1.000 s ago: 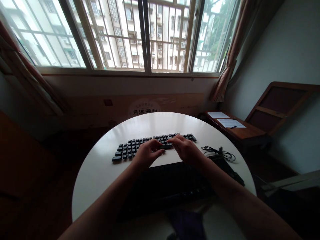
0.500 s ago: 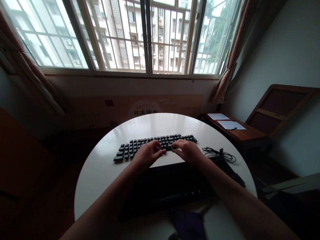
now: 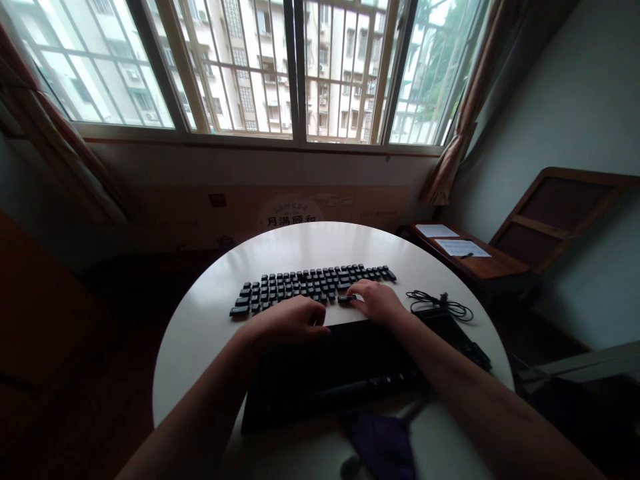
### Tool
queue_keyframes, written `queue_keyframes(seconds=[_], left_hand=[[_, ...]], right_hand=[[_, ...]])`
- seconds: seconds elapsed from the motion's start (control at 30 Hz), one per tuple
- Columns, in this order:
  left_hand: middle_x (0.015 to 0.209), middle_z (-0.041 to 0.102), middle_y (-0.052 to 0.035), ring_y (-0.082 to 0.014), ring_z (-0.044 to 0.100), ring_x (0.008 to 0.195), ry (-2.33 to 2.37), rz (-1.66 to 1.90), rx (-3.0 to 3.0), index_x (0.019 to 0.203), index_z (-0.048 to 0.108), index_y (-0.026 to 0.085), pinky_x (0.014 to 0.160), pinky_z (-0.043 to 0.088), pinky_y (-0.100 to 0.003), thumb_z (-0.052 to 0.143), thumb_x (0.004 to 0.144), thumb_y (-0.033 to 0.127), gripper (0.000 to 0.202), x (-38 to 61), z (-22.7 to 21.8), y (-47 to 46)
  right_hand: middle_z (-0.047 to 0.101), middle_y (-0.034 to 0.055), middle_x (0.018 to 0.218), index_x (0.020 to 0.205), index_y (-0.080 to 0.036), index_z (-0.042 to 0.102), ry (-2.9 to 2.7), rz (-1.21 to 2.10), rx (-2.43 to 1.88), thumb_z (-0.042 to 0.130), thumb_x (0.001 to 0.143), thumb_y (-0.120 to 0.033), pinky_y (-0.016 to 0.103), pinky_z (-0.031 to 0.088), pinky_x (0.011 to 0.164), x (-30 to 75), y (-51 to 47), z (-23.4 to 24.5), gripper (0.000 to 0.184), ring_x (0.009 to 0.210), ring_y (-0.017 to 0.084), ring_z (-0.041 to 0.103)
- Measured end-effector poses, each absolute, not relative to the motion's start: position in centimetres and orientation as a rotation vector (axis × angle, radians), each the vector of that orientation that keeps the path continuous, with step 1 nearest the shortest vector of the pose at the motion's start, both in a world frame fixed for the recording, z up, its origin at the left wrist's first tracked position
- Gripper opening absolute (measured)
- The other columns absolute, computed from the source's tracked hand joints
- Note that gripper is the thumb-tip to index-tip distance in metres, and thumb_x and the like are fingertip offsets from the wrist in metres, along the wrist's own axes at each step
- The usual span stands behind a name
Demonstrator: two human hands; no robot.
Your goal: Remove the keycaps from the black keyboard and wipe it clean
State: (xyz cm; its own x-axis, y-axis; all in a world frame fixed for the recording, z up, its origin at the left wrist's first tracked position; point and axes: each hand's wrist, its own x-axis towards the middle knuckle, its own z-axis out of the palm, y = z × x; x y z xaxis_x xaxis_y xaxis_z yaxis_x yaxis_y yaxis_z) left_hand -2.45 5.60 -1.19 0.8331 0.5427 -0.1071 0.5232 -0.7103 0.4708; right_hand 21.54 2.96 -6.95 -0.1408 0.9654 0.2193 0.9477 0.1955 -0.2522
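Observation:
Black keycaps lie in slanted rows on the white round table, laid out like a keyboard. My right hand is at the front of these rows, thumb and fingers closed around a dark keycap at their tips. Nearer to me, my left hand hovers over the far edge of a black keyboard body. Its fingers are curled, with a gap between thumb and forefinger and nothing visible between them. The body's dark surface shows little detail.
A coiled black cable and a dark flat object lie at the table's right. Purple cloth is at the near edge. Beyond the table on the right stands a wooden chair with papers and a pen.
My left hand has drawn back from the keycap rows toward me, over the keyboard body. My right hand stays by the front row, slightly farther right. The view has shifted slightly.

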Motion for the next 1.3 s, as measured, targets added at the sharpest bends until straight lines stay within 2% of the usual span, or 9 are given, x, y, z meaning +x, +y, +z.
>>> queue_keyframes(seconds=[0.17, 0.5, 1.07, 1.3], left_hand=[[0.067, 0.06, 0.0032, -0.0138, 0.05, 0.059, 0.763, 0.008, 2.541, 0.069, 0.06, 0.021, 0.052, 0.031, -0.025, 0.062, 0.082, 0.039, 0.022, -2.64, -1.09, 5.38], [0.066, 0.054, 0.0039, -0.0124, 0.048, 0.059, 0.752, -0.119, 2.55, 0.07, 0.055, 0.02, 0.052, 0.03, -0.026, 0.059, 0.084, 0.043, 0.028, -2.33, -0.93, 5.29], [0.065, 0.051, 0.0042, -0.0112, 0.044, 0.059, 0.708, -0.029, 2.546, 0.07, 0.051, 0.019, 0.053, 0.029, -0.024, 0.06, 0.086, 0.044, 0.031, -2.24, -0.85, 5.34], [0.064, 0.05, 0.0046, -0.011, 0.044, 0.059, 0.705, -0.015, 2.542, 0.069, 0.05, 0.019, 0.053, 0.029, -0.025, 0.06, 0.086, 0.045, 0.033, -2.28, -1.07, 5.47]], right_hand=[[0.07, 0.0035, 0.108, 0.104, -0.027, 0.075, -2.112, 0.004, -1.839, 0.062, 0.091, -0.03, 0.027, 0.046, 0.069, 21.15, 3.1, -7.27, 0.018, 0.089, 0.02, 0.068], [0.07, 0.0022, 0.109, 0.107, -0.028, 0.074, -2.079, 0.006, -1.931, 0.059, 0.092, -0.029, 0.026, 0.047, 0.075, 20.96, 3.55, -7.35, 0.021, 0.092, 0.019, 0.067], [0.068, 0.0026, 0.113, 0.113, -0.029, 0.071, -2.059, -0.001, -1.931, 0.06, 0.092, -0.029, 0.027, 0.047, 0.076, 20.74, 3.6, -7.48, 0.025, 0.096, 0.02, 0.067], [0.069, 0.0015, 0.11, 0.108, -0.03, 0.073, -2.068, -0.022, -1.928, 0.06, 0.092, -0.03, 0.027, 0.047, 0.072, 20.71, 3.65, -7.53, 0.021, 0.092, 0.02, 0.068]])
